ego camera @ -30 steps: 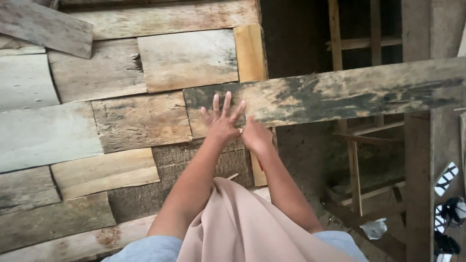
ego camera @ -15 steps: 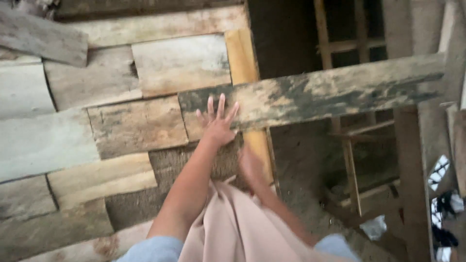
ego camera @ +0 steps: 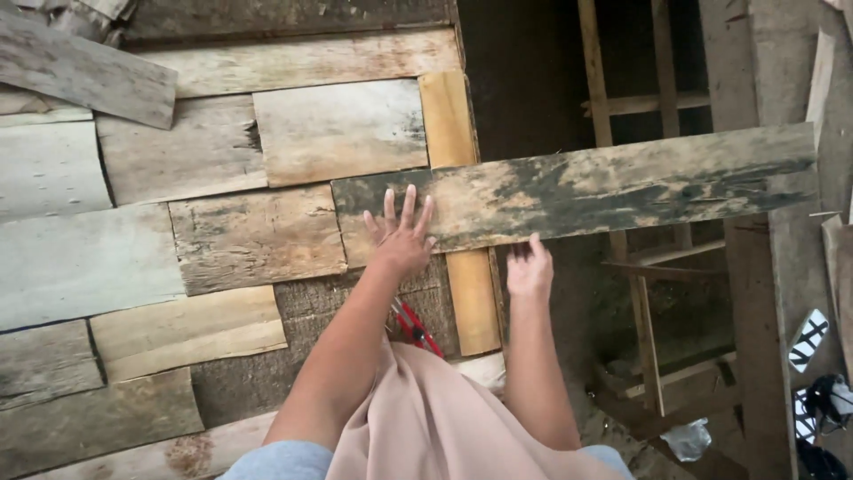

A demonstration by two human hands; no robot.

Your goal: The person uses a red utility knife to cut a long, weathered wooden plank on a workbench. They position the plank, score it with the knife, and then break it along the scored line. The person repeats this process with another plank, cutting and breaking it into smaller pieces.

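Two hands are steadying a long weathered plank [ego camera: 577, 191] lying across the patchwork of boards [ego camera: 222, 240] and out over the dark gap, the left hand [ego camera: 402, 236] pressing flat with fingers spread, the right hand [ego camera: 530, 267] curling loosely at its lower edge.

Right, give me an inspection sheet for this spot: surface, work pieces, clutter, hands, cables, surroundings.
Surface: patchwork of weathered wooden boards, uneven, some overlapping.
Work pieces: long dark-stained plank lies across the opening, its left end on the boards; yellowish upright board beneath it.
Clutter: red-handled tool near the person's lap; crumpled plastic below.
Hands: left hand flat on the plank, fingers spread; right hand at the plank's lower edge.
Cables: nothing seen.
Surroundings: dark gap with wooden framing; sandals at right.
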